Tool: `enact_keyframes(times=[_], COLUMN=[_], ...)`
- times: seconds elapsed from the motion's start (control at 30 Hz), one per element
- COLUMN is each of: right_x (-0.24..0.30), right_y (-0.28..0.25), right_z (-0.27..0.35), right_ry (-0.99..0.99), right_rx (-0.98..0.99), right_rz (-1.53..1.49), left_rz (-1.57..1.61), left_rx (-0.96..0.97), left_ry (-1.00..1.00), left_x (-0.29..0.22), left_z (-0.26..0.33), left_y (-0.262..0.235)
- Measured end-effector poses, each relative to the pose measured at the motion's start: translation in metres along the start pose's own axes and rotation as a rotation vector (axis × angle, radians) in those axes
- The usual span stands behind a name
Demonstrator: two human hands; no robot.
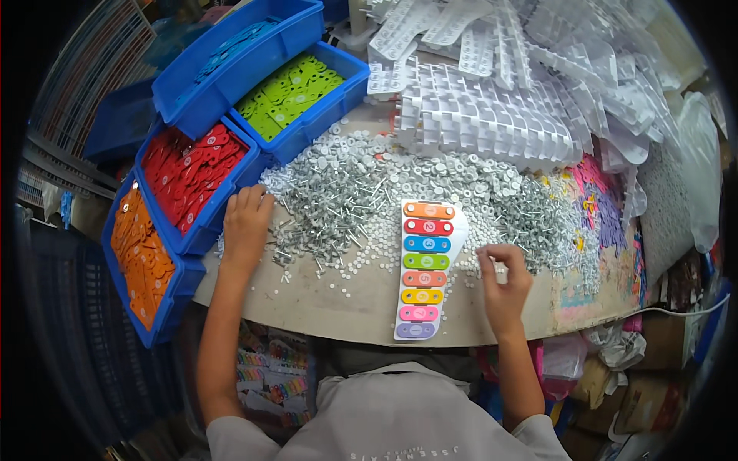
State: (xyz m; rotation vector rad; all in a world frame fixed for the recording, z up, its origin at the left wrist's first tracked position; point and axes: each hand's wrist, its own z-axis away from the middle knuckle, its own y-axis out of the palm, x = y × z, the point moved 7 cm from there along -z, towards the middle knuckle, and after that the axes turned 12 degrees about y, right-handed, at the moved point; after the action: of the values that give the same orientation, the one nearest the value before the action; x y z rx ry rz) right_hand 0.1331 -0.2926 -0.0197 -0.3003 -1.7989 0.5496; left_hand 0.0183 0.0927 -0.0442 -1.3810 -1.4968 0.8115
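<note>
A small toy xylophone (425, 262) with colored bars on a white base lies on the table in front of me. The orange and red bars at its far end have white caps at both ends; the lower bars show dark holes. My right hand (506, 286) hovers just right of it, thumb and index finger pinched together on something too small to make out. At the left, my left hand (249, 223) rests with extended fingers at the edge of the pile of small white pieces (275, 181), beside the bin of red bars (192, 175).
Heaps of metal pins (338, 196) and white caps (473, 177) cover the table's middle. Blue bins of orange bars (142, 257), green bars (288, 100) and blue bars (238, 46) stand left and behind. White plastic bases (484, 111) are stacked at the back; purple bars (611, 223) lie right.
</note>
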Motion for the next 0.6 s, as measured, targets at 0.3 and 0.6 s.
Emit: enact_keyframes(times=[0.3, 0.6], right_x=[0.005, 0.019], right_y=[0.047, 0.047], right_z=[-0.017, -0.014], right_ry=[-0.039, -0.221], right_rx=[0.127, 0.06], right_rz=[0.036, 0.206], left_rz=[1.067, 2.12], left_rx=[-0.076, 0.236], left_ry=[-0.537, -0.68], left_x=[-0.062, -0.155], left_z=[-0.012, -0.048], left_y=[-0.019, 0.029])
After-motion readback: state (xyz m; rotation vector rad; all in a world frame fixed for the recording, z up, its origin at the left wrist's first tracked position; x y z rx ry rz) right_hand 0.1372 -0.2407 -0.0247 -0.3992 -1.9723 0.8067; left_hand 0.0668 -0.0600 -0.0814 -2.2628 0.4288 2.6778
